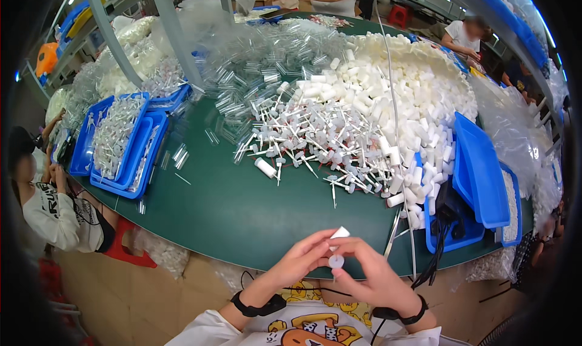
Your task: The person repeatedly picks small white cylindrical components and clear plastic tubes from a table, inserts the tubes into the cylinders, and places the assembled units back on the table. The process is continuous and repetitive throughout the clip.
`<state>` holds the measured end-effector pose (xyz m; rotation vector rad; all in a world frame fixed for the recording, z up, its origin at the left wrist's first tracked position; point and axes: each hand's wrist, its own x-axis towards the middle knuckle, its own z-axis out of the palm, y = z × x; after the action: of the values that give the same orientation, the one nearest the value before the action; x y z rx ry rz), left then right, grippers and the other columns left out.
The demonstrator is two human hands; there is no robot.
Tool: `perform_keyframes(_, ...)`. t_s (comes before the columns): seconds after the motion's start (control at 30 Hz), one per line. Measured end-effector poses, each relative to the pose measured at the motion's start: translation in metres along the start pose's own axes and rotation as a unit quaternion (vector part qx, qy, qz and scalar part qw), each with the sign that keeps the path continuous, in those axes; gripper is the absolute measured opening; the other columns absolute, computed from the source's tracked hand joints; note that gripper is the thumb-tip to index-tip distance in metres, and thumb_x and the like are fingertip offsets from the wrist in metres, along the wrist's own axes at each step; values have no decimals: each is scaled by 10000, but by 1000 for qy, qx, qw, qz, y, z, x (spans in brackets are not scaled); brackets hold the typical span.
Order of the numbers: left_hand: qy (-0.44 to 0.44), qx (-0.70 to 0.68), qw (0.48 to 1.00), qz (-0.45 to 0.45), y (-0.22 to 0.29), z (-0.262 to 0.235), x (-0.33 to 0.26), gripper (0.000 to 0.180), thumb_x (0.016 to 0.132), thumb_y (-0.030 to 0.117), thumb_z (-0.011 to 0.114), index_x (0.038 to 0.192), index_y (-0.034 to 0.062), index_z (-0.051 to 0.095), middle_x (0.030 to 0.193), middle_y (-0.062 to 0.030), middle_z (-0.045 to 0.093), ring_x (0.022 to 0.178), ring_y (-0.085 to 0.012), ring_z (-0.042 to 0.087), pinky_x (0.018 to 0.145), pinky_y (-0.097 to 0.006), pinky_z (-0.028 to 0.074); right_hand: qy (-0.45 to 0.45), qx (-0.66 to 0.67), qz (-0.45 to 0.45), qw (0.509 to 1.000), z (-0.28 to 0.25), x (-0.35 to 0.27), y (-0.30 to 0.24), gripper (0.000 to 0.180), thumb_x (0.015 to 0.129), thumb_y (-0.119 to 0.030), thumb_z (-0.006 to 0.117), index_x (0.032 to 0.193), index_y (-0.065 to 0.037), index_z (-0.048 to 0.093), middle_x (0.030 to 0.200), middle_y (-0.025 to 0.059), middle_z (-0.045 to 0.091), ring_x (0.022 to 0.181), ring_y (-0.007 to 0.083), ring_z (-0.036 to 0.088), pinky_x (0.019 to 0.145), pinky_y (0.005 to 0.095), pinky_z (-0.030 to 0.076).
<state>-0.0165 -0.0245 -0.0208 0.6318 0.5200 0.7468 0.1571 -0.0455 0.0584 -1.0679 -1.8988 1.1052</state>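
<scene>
Left hand [298, 260] and right hand [371, 272] meet fingertip to fingertip, pinching small white tube [339, 232] and round white cap [336, 261]. Beyond hands: green table [230, 206], heap of white pump stems [321, 140]. Blue tray [479, 170] right of hands.

Green table [242, 212], white caps [418, 97], probably pump stems [315, 134]

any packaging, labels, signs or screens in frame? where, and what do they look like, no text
No labels, signs or lit screens clearly in view.
Clear plastic bags: right table edge, crumpled, translucent, holding white parts.
Clear bags: far left by the grey post, bulging, translucent.
Blue bins: left of table, rectangular, holding clear tubes.
Blue lid: right, flat, tilted.
</scene>
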Motion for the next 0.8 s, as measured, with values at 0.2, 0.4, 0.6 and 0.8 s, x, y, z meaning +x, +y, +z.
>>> perform_keyframes(0.2,19,59,998,9,7,1,2,351,932,143,510,1236,-13,429,1180,-126,514,1035,-189,554,882,-324,479,1,18,-17,1000,2,-10,13,248,838,-47,579,1056,14,478,1169,168,529,995,254,576,843,315,458)
perform_keyframes(0.4,-33,52,998,22,-1,-11,0,255,908,62,517,1143,-17,457,1097,-145,549,926,-204,608,798,-346,523,-43,173,37,983,-8,-21,23,243,861,-39,556,1093,-13,486,1183,131,535,1050,188,542,868,329,450)
perform_keyframes(0.6,-50,44,998,-4,3,-8,1,248,903,21,489,1144,-22,446,1053,-135,553,895,-198,610,786,-333,518,-92,272,86,954,-16,-27,31,238,869,-21,538,1102,-20,488,1155,122,545,1044,183,538,876,317,439)
perform_keyframes(0.8,-37,65,997,17,9,5,3,416,889,-12,509,1285,-22,381,1080,-92,514,984,-173,566,865,-297,474,-8,194,50,980,-13,-28,40,267,822,-30,598,1074,-11,513,1087,127,574,987,214,554,856,339,437)
